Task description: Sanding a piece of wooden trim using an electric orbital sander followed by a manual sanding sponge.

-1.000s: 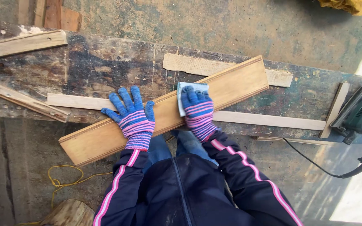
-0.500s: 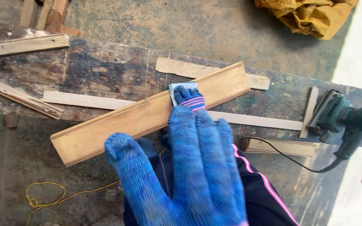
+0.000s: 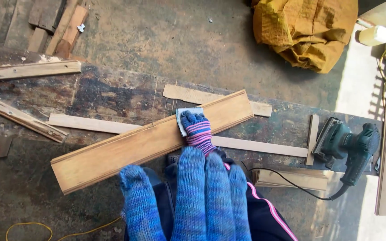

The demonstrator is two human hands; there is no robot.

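Looking straight down at a dark, stained wooden workbench [image 3: 112, 91] with a long tan wooden board with a grooved edge [image 3: 126, 147] lying diagonally across it – low end at the left hanging off the front of the bench, high end up toward the right. The right hand [image 3: 196, 127], in a blue knit glove with pink stripes, is pressed flat on a small grey-white sheet of sandpaper [image 3: 182, 117] that sits on the board about midway along. Fingers are laid flat over the sheet, pinning it down rather than curled around it.

The left hand [image 3: 193, 201], same kind of blue glove, is up close to the camera and blurry – fingers spread open, palm away, holding nothing.

Under the board there's a thin pale wooden strip [image 3: 255, 145] running left to right along the bench, and a flat scrap of worn cardboard-coloured wood [image 3: 188, 93] just behind the board's upper end. Off to the right a green and black electric palm sander [image 3: 349, 143] rests on the bench edge, its black cord [image 3: 291, 183] trailing down toward the person. A crumpled yellow cloth sack [image 3: 304, 31] lies on the floor beyond the bench, and a yellow cable [image 3: 27, 227] loops on the floor bottom left
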